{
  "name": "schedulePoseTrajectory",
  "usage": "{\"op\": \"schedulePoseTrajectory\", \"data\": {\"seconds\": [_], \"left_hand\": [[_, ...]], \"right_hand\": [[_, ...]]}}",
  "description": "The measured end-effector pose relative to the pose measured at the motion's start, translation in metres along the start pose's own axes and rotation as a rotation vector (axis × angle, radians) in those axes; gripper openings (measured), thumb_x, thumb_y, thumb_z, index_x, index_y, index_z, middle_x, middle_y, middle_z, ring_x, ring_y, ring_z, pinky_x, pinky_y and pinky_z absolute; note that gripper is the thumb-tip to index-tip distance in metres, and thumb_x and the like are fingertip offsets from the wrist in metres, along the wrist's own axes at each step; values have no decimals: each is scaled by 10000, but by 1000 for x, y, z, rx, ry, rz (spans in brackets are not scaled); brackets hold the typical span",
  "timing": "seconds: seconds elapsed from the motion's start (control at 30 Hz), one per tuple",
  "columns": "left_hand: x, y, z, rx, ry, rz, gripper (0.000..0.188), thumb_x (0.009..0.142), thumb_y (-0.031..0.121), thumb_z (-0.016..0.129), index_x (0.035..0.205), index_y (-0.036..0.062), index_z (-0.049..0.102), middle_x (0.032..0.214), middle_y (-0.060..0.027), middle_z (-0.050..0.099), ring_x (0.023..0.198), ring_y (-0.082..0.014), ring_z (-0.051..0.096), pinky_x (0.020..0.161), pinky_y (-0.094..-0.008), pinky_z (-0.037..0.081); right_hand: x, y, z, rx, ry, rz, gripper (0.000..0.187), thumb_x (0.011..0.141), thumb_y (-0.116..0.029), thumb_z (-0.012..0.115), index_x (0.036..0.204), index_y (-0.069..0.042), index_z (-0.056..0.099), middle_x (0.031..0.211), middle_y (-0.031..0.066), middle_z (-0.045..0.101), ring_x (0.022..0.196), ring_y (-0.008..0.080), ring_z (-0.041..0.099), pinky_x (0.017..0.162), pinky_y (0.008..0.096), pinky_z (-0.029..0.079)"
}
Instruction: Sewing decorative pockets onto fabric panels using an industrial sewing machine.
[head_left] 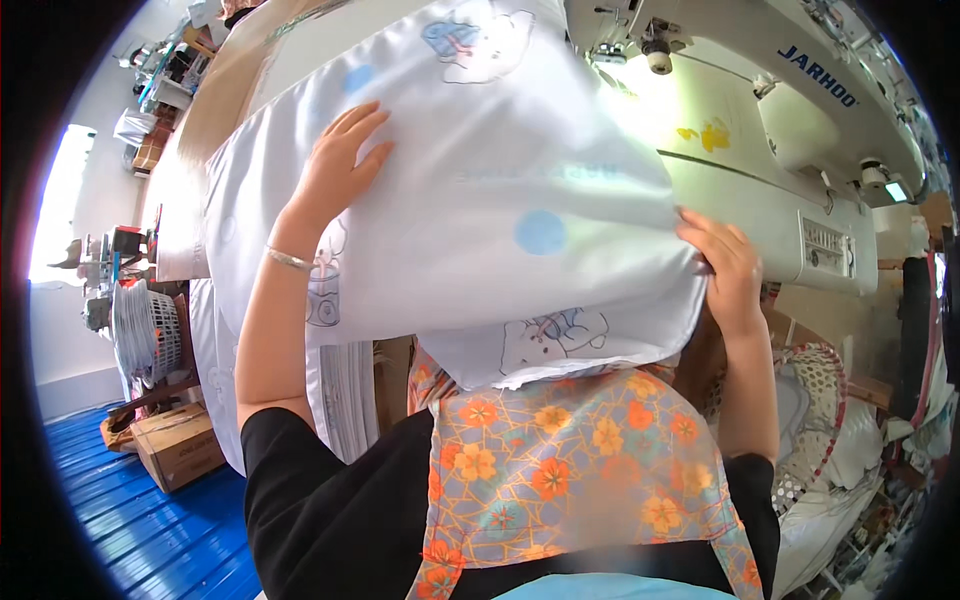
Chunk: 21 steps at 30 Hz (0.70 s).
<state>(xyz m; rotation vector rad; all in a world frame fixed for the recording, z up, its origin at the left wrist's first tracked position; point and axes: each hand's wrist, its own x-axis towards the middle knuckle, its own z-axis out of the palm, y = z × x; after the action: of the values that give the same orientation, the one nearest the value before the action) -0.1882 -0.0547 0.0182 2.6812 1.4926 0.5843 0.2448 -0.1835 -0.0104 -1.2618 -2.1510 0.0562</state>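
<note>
A white fabric piece (440, 220) printed with pale blue dots and cartoon animals spreads over the table and hangs down toward my lap. My left hand (345, 160) lies flat on its left part, fingers stretched out and thumb apart. At the right side edge, my right hand (725, 265) grips the fabric, with the fingers on top and the thumb hidden beneath. The near edge of the cloth folds down in front of my flowered apron (570, 450), showing a frayed white border.
A sewing machine (780, 130) with a lit work area stands at the right, next to the cloth. On the left are a white basket (165, 335) and a cardboard box (180, 445) above a blue ridged floor (180, 540). A dotted fabric bundle (810, 400) lies at the lower right.
</note>
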Motion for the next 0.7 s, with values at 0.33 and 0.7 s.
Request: {"op": "schedulePoseTrajectory", "data": {"seconds": [0.33,0.7], "left_hand": [[106,100,82,-8,82,249,423,880,328,563,1219,80,610,1312,-138,553,1245,-285,489,1060,-415,363],[-43,-51,2,234,122,-207,425,895,283,582,1273,90,572,1384,-157,501,1289,-347,446,1084,-441,341]], "right_hand": [[96,7,42,106,-111,23,263,798,-67,561,1029,-61,687,1178,109,665,1049,285,641,892,348,497],[-23,57,-31,-13,-16,180,261,855,-54,579,1100,-45,669,1225,123,643,1139,276,603,967,354,456]]}}
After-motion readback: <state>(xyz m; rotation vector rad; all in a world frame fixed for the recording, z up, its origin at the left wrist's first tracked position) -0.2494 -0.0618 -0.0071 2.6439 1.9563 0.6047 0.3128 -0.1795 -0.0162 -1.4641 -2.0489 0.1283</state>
